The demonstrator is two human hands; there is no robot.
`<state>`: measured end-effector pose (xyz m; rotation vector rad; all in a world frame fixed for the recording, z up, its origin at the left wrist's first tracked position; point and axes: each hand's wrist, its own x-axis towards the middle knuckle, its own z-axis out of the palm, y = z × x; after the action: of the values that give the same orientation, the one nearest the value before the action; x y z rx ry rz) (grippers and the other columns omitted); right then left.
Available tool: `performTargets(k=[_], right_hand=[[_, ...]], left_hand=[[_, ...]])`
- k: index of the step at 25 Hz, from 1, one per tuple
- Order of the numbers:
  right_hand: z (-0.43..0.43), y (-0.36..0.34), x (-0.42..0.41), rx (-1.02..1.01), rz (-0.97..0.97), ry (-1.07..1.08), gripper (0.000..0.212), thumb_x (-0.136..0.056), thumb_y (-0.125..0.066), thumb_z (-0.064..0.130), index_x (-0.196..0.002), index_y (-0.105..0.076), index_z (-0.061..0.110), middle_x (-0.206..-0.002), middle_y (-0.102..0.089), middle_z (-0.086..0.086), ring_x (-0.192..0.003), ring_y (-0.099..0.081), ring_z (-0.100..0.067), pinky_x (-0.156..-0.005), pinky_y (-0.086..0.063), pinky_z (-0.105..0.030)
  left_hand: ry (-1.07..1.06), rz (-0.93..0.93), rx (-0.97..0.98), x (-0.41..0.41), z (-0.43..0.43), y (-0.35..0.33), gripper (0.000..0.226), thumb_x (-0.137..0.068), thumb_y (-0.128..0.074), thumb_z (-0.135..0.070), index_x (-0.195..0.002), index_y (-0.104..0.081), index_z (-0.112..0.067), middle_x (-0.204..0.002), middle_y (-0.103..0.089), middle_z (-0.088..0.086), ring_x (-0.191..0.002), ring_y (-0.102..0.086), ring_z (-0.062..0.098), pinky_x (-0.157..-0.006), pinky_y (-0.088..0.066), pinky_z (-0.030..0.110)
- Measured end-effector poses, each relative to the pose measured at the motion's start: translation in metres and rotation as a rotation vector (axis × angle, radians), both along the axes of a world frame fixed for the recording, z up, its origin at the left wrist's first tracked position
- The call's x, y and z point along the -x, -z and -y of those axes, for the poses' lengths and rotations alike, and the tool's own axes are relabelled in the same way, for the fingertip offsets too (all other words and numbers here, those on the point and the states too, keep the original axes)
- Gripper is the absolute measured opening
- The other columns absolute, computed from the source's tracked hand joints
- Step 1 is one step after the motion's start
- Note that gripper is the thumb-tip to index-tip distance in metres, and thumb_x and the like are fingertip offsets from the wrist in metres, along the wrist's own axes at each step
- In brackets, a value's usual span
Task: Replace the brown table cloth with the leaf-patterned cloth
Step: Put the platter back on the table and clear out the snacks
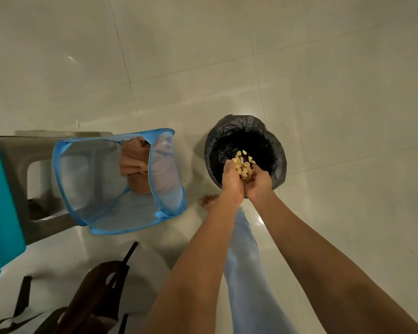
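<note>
The brown cloth (136, 165) lies bunched inside a blue mesh laundry hamper (164, 213) standing on the floor at centre left. My left hand (231, 183) and my right hand (258, 183) are cupped side by side over a bin lined with a black bag (279, 155). Between them they hold a heap of pale yellow scraps (243, 165), some of them spilling over the fingertips above the bin's mouth. No leaf-patterned cloth is in view.
A grey plastic stool (22, 169) stands left of the hamper, with a teal plastic object (0, 203) at the left edge. A dark brown chair back (92, 295) is at the bottom left. My bare foot (209, 201) and a jeans leg stand on the glossy white tiled floor.
</note>
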<state>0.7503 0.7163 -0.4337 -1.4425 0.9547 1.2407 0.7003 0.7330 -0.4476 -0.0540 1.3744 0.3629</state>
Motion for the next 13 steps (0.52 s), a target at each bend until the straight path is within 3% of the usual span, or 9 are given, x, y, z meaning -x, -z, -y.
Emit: performTargets(k=[3, 6, 8, 11, 13], right_hand=[[-0.002, 0.003, -0.004, -0.016, 0.051, 0.044, 0.040, -0.103, -0.037, 0.019, -0.142, -0.041, 0.013, -0.128, -0.053, -0.007, -0.117, -0.051, -0.021, -0.109, -0.037, -0.043], [-0.006, -0.005, 0.000, -0.013, 0.068, 0.058, 0.045, -0.103, -0.036, 0.018, -0.147, -0.030, 0.011, -0.153, -0.031, -0.009, -0.141, -0.029, -0.022, -0.116, -0.025, -0.040], [-0.010, -0.019, 0.006, -0.013, 0.078, 0.025, 0.043, -0.104, -0.034, 0.017, -0.146, -0.032, 0.008, -0.153, -0.031, -0.010, -0.141, -0.029, -0.023, -0.113, -0.028, -0.035], [-0.018, -0.038, 0.019, -0.066, 0.075, -0.041, 0.043, -0.102, -0.036, 0.015, -0.143, -0.036, 0.005, -0.149, -0.037, -0.012, -0.138, -0.035, -0.024, -0.112, -0.030, -0.032], [-0.026, -0.058, 0.029, -0.125, 0.072, -0.100, 0.043, -0.102, -0.038, 0.016, -0.143, -0.037, 0.004, -0.140, -0.044, -0.004, -0.135, -0.038, -0.023, -0.112, -0.031, -0.031]], left_hand=[[-0.021, 0.006, 0.004, -0.001, -0.006, -0.002, 0.050, -0.102, -0.033, -0.038, -0.148, -0.032, -0.018, -0.143, -0.047, 0.009, -0.126, -0.049, 0.022, -0.098, -0.042, 0.030], [-0.033, -0.019, 0.001, 0.000, -0.012, -0.009, 0.049, -0.103, -0.033, -0.035, -0.146, -0.034, -0.013, -0.141, -0.046, 0.006, -0.126, -0.045, 0.021, -0.109, -0.029, 0.030], [-0.015, -0.004, -0.011, 0.004, -0.015, -0.020, 0.046, -0.103, -0.032, -0.034, -0.141, -0.040, -0.010, -0.137, -0.050, 0.007, -0.117, -0.049, 0.019, -0.104, -0.034, 0.028], [-0.008, 0.014, -0.060, 0.015, -0.022, -0.039, 0.047, -0.104, -0.032, -0.032, -0.146, -0.035, -0.013, -0.147, -0.042, 0.009, -0.119, -0.046, 0.014, -0.096, -0.034, 0.022], [-0.035, 0.014, -0.094, 0.028, -0.028, -0.056, 0.047, -0.104, -0.033, -0.030, -0.148, -0.030, -0.015, -0.151, -0.036, 0.008, -0.131, -0.041, 0.015, -0.100, -0.033, 0.023]])
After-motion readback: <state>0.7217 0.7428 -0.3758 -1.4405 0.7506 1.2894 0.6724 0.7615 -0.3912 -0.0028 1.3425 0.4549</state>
